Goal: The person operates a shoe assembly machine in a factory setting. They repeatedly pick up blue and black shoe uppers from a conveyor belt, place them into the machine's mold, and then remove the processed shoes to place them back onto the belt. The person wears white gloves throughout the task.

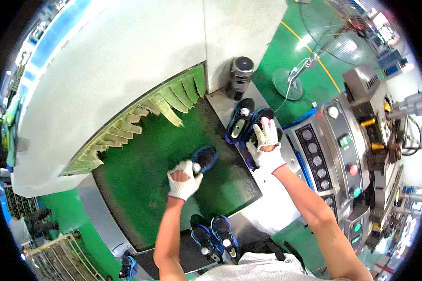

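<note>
My left hand (184, 181), in a white knit glove with a worn patch, is closed on the heel end of a dark shoe (206, 157) with a blue sole edge. That shoe is over the green conveyor belt (150, 201). To the right, my gloved right hand (268, 149) grips a similar dark shoe (263, 114) on the metal ledge, its fingers covering much of it. Beside it on the left stands another dark shoe (240, 122) with a whitish piece inside. Part of a further shoe shows under my right hand.
A pale machine housing (126, 56) with a ragged green strip curtain (173, 96) spans the belt. A dark cylinder (240, 75) stands on the ledge. Two shoes (215, 239) lie near my body. At right are a control panel (335, 145) and a fan (335, 33).
</note>
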Demonstrator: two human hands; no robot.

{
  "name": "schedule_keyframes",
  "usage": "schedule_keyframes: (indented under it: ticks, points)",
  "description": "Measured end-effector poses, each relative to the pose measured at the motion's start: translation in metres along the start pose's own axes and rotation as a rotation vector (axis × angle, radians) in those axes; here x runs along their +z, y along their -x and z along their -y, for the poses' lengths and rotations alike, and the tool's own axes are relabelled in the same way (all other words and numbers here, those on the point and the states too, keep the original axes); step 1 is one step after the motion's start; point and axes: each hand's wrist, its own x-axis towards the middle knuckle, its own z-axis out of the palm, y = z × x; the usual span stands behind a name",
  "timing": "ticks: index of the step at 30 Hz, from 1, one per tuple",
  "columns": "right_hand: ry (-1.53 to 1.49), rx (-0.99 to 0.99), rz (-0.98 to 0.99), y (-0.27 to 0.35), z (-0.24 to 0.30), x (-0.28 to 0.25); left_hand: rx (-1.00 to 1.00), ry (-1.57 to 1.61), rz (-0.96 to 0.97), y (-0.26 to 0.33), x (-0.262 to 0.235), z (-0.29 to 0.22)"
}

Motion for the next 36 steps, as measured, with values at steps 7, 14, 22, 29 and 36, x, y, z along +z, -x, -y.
schedule_keyframes:
  ticks: [7,14,22,29,36]
  points:
    - [-0.397,0.135,0.099,0.180,0.023,-0.137,-0.334,0.571,0.170,0.127,-0.046,-0.136]
    - [-2.448,0.924,0.343,0.286,-0.005,-0.202,-0.116,1.508,0.256,0.147,-0.059,-0.270]
    - [-2.172,0.517,-0.032,0.288,-0.079,-0.328,0.334,1.560,0.265,0.104,-0.112,-0.480]
    - [-1.990,0.939,-0.455,0.358,-0.198,-0.401,0.816,0.685,0.271,-0.048,-0.059,-0.657]
    - [-1.882,0.994,-0.604,0.410,-0.233,-0.420,0.696,0.144,0.118,-0.226,0.080,-0.770]
